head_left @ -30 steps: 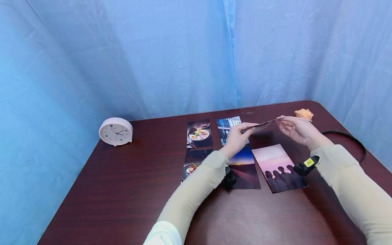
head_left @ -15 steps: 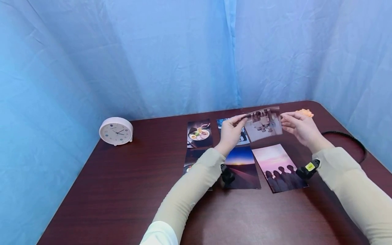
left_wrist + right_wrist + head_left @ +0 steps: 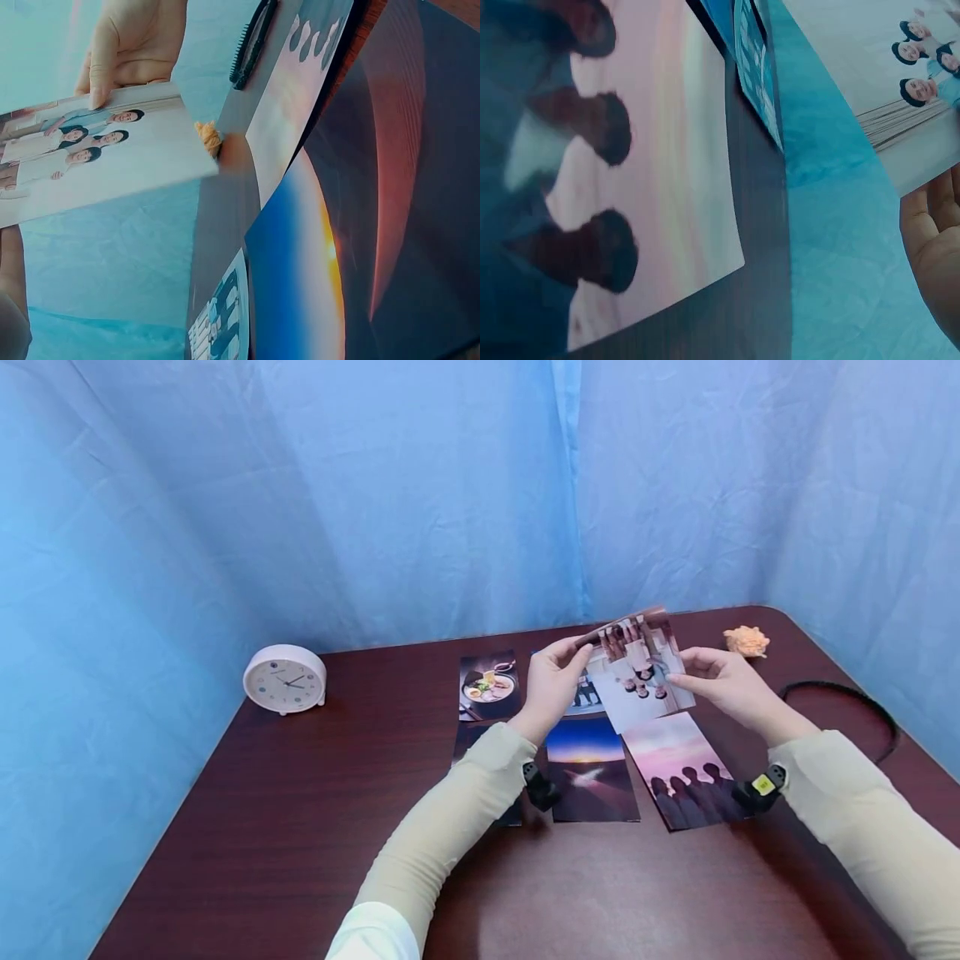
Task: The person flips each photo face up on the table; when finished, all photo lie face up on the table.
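Observation:
Between both hands, above the table, hangs a photo print [image 3: 639,681] of a group of people, upside down in the head view and slightly bowed. My left hand [image 3: 551,685] pinches its left edge. My right hand [image 3: 723,683] pinches its right edge, the thumb lying on the picture side. Just behind and below it, a photo of people by a building [image 3: 587,695] is partly covered. Nearer lie a sunset road photo [image 3: 592,777] and a photo of silhouettes under a pink sky [image 3: 686,768]. In the right wrist view, the held photo [image 3: 870,90] shows at upper right.
A noodle bowl photo [image 3: 489,687] lies left of the hands; another dark photo [image 3: 512,814] is mostly hidden by the left sleeve. A white clock [image 3: 285,679] stands far left. An orange scrunched item [image 3: 746,642] and a black toothed headband [image 3: 862,697] lie at right.
The held photo has turned from nearly edge-on to facing the head camera and come slightly nearer. The left hand has moved a little left and toward the body.

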Tool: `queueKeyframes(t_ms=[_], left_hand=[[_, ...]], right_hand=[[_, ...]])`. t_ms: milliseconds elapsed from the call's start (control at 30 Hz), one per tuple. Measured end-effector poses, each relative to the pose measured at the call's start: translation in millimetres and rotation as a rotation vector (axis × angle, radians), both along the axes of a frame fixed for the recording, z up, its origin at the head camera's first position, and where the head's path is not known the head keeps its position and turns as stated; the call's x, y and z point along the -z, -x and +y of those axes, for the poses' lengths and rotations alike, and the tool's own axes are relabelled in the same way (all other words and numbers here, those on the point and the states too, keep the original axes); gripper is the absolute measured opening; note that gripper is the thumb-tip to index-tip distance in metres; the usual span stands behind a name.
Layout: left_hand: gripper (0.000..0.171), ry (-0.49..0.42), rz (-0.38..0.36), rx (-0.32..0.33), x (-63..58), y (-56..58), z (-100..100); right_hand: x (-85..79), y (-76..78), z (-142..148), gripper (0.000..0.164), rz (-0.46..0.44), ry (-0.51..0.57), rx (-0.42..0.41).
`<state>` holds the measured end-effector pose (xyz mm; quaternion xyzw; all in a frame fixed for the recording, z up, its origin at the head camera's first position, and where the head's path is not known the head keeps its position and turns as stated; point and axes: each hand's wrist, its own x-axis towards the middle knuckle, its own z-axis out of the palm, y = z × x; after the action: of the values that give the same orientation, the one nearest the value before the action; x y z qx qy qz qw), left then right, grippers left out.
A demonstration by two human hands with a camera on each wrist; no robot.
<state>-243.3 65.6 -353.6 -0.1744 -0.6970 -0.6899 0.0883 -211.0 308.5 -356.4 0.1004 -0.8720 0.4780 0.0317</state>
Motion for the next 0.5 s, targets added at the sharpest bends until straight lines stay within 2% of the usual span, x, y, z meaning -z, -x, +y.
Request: queueKeyframes(t_ms=[67, 200, 400, 500], left_hand=[[0.022, -0.001, -0.006, 0.015, -0.9, -0.7, -2.5], [0.025, 0.004, -0.027, 0.049, -4.8, -5.0, -8.0], [0.026, -0.046, -0.076, 0.096, -21.8, -25.0, -20.7], [0.029, -0.064, -0.099, 0.123, -22.9, -28.8, -26.1]], right_hand=[[-1.0, -2.0, -2.9, 0.028, 0.012, -0.031, 0.0], [-1.7, -4.7, -7.0, 0.028, 0.034, -0.056, 0.001], [-2.0, -4.9, -12.5, 0.026, 0.066, -0.013, 0.014], [-4.3, -5.0, -16.1, 0.021, 0.074, 0.03, 0.038]])
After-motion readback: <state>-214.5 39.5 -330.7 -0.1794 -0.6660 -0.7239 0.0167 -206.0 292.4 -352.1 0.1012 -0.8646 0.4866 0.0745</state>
